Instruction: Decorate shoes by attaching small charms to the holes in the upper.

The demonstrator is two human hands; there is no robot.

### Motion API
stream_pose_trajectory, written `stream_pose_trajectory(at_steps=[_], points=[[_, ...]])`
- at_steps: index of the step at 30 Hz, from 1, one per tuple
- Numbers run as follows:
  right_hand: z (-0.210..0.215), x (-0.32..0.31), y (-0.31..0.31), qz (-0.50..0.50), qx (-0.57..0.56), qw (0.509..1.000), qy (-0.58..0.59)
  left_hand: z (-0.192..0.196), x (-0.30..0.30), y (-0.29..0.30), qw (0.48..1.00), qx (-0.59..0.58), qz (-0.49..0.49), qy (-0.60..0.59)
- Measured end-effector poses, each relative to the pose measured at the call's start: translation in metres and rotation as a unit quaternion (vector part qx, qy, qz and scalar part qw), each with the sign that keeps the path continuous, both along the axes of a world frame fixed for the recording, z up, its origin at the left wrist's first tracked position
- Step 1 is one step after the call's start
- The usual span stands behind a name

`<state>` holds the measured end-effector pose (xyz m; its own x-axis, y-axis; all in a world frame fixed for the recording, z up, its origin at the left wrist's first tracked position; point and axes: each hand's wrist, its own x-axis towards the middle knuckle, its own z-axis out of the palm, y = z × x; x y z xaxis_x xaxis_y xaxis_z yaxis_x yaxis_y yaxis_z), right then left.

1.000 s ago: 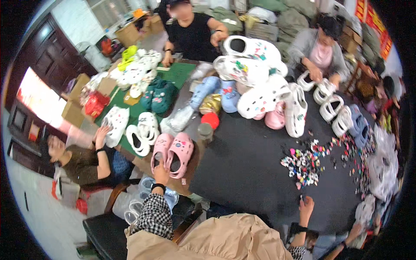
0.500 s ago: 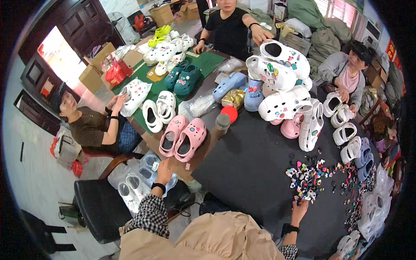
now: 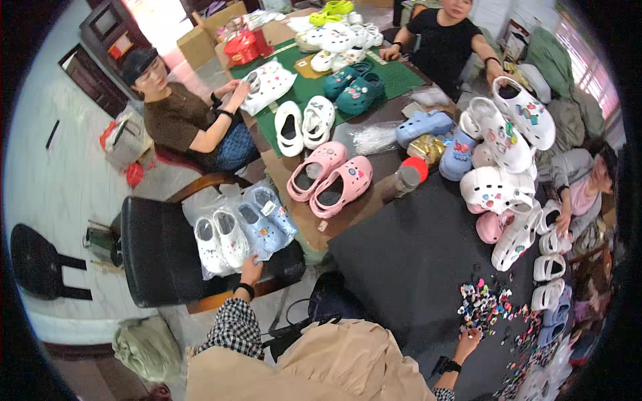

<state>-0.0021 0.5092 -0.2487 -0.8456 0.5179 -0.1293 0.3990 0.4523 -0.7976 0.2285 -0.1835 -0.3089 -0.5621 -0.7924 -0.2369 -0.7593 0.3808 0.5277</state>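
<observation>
My left hand (image 3: 250, 273) is at the chair, its fingertips closed on the lower edge of a clear plastic bag (image 3: 273, 250). White clogs (image 3: 232, 235) and light-blue clogs (image 3: 262, 226) lie bagged there on the black chair (image 3: 157, 254). On the dark tabletop my right hand (image 3: 467, 344) is beside a scattered heap of small colourful shoe charms (image 3: 483, 304). Its fingers are pinched together, and what is between them is too small to name. Pink clogs (image 3: 342, 184) with charms stand on the table's brown corner.
White clogs (image 3: 498, 187) with charms are stacked at the right. A jar with a red lid (image 3: 406, 177) stands mid-table. Dark-green clogs (image 3: 360, 93) sit on a green mat (image 3: 277, 127). Co-workers sit at the left, far side and right, one with a hand on a bagged clog (image 3: 269, 83).
My view has turned left. My left hand has moved from near the pink clogs down to the bagged clogs on the chair. My right hand stays by the charms, fingers now drawn together.
</observation>
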Motion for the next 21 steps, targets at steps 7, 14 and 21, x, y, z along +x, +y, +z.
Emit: stream_pose_trajectory(at_steps=[7,14,21], points=[[-0.013,-0.013,-0.006,0.052,-0.037,0.997,-0.053,0.013,-0.003,-0.073,0.97,-0.168,0.152,-0.082],[0.031,0.003,0.012,0.169,0.29,0.938,0.088,0.023,-0.018,-0.137,0.941,-0.122,0.248,-0.194],[0.152,-0.032,-0.415,0.626,0.065,0.776,-0.051,0.014,0.016,-0.15,0.957,-0.13,-0.044,-0.256]])
